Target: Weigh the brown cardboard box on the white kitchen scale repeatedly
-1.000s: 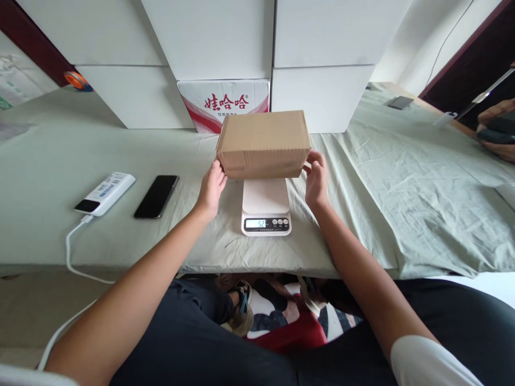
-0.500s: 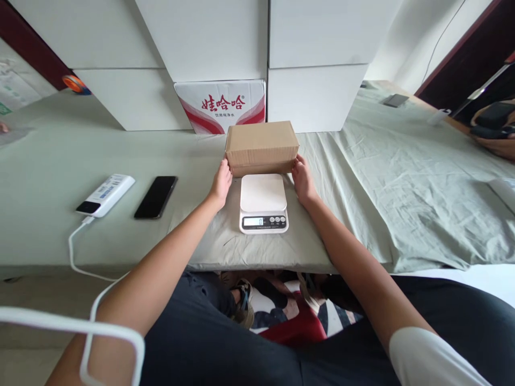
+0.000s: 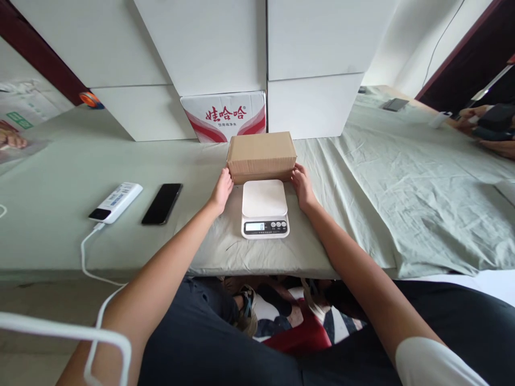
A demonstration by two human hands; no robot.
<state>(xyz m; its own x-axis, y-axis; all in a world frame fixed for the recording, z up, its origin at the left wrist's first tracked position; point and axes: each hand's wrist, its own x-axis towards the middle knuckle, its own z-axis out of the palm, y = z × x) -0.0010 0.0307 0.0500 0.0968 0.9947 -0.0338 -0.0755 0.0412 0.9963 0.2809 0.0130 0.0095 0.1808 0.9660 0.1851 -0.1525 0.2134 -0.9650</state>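
Note:
A closed brown cardboard box (image 3: 262, 153) stands on the cloth-covered table, just behind a white digital kitchen scale (image 3: 264, 199). My left hand (image 3: 222, 187) is closed on the box's left end. At the right end my right hand (image 3: 301, 185) grips it in the same way, so the box sits between both hands. The scale's platform carries nothing, and its lit display (image 3: 255, 227) seems to read 0. Whether the box rests fully on the cloth is hard to see, as the scale hides part of its lower front edge.
A black phone (image 3: 162, 203) and a white power bank (image 3: 116, 202) with a white cable lie on the left. Behind the box stand a printed white carton (image 3: 227, 116) and large white panels (image 3: 314, 107). Other people's hands (image 3: 12, 139) show at both far sides.
The view has tilted slightly, so everything sits a little lower in the picture. Both hands stay on the box's ends, and the box keeps its place behind the scale.

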